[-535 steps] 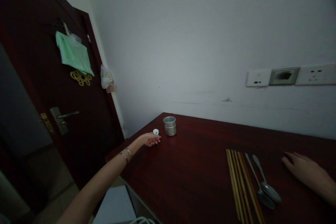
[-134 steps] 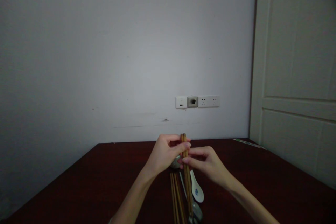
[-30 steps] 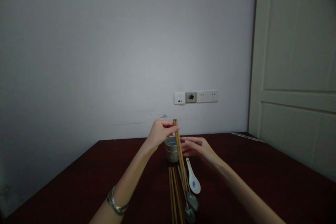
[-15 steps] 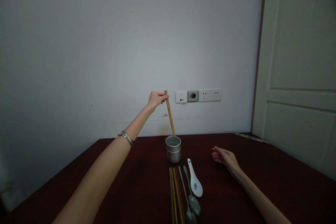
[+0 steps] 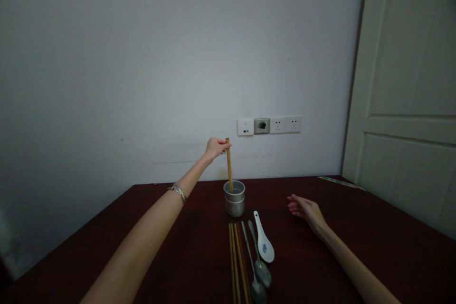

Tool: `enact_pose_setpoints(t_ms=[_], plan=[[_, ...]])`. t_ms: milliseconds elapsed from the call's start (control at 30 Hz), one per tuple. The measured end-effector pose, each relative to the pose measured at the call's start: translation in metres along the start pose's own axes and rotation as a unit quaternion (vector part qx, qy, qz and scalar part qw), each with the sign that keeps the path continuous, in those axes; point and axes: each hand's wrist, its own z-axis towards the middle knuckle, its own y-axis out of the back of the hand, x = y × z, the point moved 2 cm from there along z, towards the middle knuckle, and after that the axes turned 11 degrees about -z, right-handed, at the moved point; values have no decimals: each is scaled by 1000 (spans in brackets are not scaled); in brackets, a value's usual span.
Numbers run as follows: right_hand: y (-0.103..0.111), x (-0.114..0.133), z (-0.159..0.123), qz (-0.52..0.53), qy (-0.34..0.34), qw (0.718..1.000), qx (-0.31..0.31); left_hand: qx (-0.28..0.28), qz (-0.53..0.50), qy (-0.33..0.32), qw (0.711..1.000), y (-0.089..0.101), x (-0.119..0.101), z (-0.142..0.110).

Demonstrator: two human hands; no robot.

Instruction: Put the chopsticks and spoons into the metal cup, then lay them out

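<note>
My left hand [image 5: 215, 148] pinches a pair of wooden chopsticks [image 5: 229, 164] near their top ends. Their lower ends are inside the round metal cup [image 5: 235, 205], hidden behind its front wall. To the right, my right hand [image 5: 305, 210] rests at the table with its fingers loosely curved and nothing visible in them. In front of the cup lie several more chopsticks [image 5: 235, 261], side by side. Beside them are two metal spoons, one [image 5: 258, 290] nearer and one [image 5: 262, 273] farther. A white ceramic spoon [image 5: 264, 246] with a blue mark lies to their right.
Everything stands on a dark red wooden table [image 5: 160, 247] pushed against a pale wall [image 5: 178, 57]. Sockets and switches [image 5: 285, 125] sit on the wall behind. A flat thin strip [image 5: 341, 183] lies at the back right, by a pale panelled door [image 5: 409, 104].
My left hand has carried the chopsticks up over the cup and lowered their ends into it. My right hand has let go and drawn back to the right.
</note>
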Motion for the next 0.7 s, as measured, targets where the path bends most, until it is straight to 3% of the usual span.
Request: enact_pose_setpoints(t_ms=[333,700], plan=[[-1,2,-1,-14,1,1000,-2,19,2,-1,1000,-12,22,-18],[1,-4,4,-4,6,1000,5,29,-5,3,1000,-21,46,-21]])
